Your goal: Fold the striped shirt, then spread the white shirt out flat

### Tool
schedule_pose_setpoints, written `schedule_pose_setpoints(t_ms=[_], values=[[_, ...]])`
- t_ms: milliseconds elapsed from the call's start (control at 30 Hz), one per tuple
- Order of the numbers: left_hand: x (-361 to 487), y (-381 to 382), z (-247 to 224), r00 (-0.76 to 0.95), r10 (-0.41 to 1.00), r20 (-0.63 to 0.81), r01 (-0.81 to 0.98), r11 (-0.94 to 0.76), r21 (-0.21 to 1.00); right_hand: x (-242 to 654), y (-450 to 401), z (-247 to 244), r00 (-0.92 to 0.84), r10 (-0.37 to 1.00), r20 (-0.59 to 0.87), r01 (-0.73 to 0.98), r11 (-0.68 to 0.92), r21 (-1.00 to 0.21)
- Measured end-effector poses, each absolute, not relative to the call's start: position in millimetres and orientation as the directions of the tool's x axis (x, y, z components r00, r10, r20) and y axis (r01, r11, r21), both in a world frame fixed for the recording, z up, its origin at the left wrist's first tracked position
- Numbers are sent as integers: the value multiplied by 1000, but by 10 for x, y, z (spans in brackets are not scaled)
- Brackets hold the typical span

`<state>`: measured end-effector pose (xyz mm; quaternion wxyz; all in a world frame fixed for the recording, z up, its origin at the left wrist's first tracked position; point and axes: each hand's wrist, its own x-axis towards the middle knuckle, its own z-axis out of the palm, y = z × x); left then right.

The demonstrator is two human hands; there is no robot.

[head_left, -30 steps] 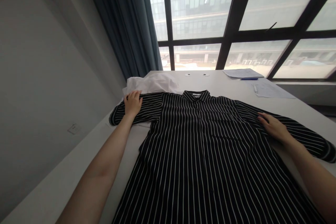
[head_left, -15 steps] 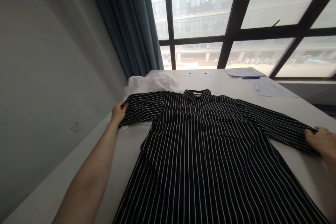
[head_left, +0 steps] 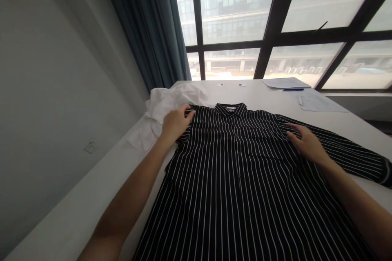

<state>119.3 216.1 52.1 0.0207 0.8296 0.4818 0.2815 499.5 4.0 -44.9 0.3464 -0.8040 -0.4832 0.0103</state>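
Note:
A black shirt with white vertical stripes lies face up on the white table, collar toward the window. My left hand sits at the shirt's left shoulder, fingers gathering the fabric by the collar. Its sleeve is not visible, and I cannot tell where it lies. My right hand rests on the right shoulder area with fingers apart. The right sleeve stretches out beyond that hand. Crumpled white cloth lies beside my left hand, above the shoulder.
Sheets of paper and a blue pen lie at the far right of the white table. Two small white discs sit near its far edge. A wall runs along the left, and a curtain hangs beside the window.
My left hand has moved inward from the sleeve to the shoulder, and the left sleeve no longer lies spread out. My right hand has moved from the right cuff to the shoulder.

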Motion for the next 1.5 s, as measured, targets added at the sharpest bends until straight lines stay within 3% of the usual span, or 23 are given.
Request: schedule_pose_setpoints(t_ms=[100, 167, 233, 300, 400, 500, 633, 900, 1133, 1500], values=[[1542, 1769, 345, 684, 699, 209, 554, -684, 475, 4323, 326, -327, 318, 940, 119, 527, -71, -847], [1639, 1686, 215, 811, 574, 112, 391, -674, 626, 3963, 445, -289, 187, 982, 22, 383, -53, -922], [1644, 1762, 114, 825, 554, 112, 336, -640, 691, 3720, 523, -293, 117, 993, -18, 367, -60, -928], [1592, 1953, 41, 747, 641, 175, 400, -645, 651, 3577, 576, -331, 94, 995, -22, 457, -63, -887], [1489, 2296, -70, 624, 722, 300, 570, -683, 457, 3451, 616, -420, 86, 996, 25, 672, -39, -740], [1432, 2550, -211, 608, 733, 306, 686, -678, 262, 3334, 613, -499, 81, 993, 81, 848, -26, -529], [1466, 2716, -383, 586, 757, 290, 745, -644, 175, 3208, 579, -539, 80, 996, 45, 944, -61, -324], [1525, 2871, -657, 637, 712, 294, 752, -658, -34, 3202, 484, -506, 45, 994, 95, 945, -11, -326], [1424, 2992, -744, 643, 708, 294, 742, -671, -6, 3326, 415, -535, 103, 988, 115, 910, -47, -411], [1611, 3153, -536, 597, 734, 323, 760, -646, 65, 3225, 443, -517, 50, 992, 113, 947, -12, -321]])
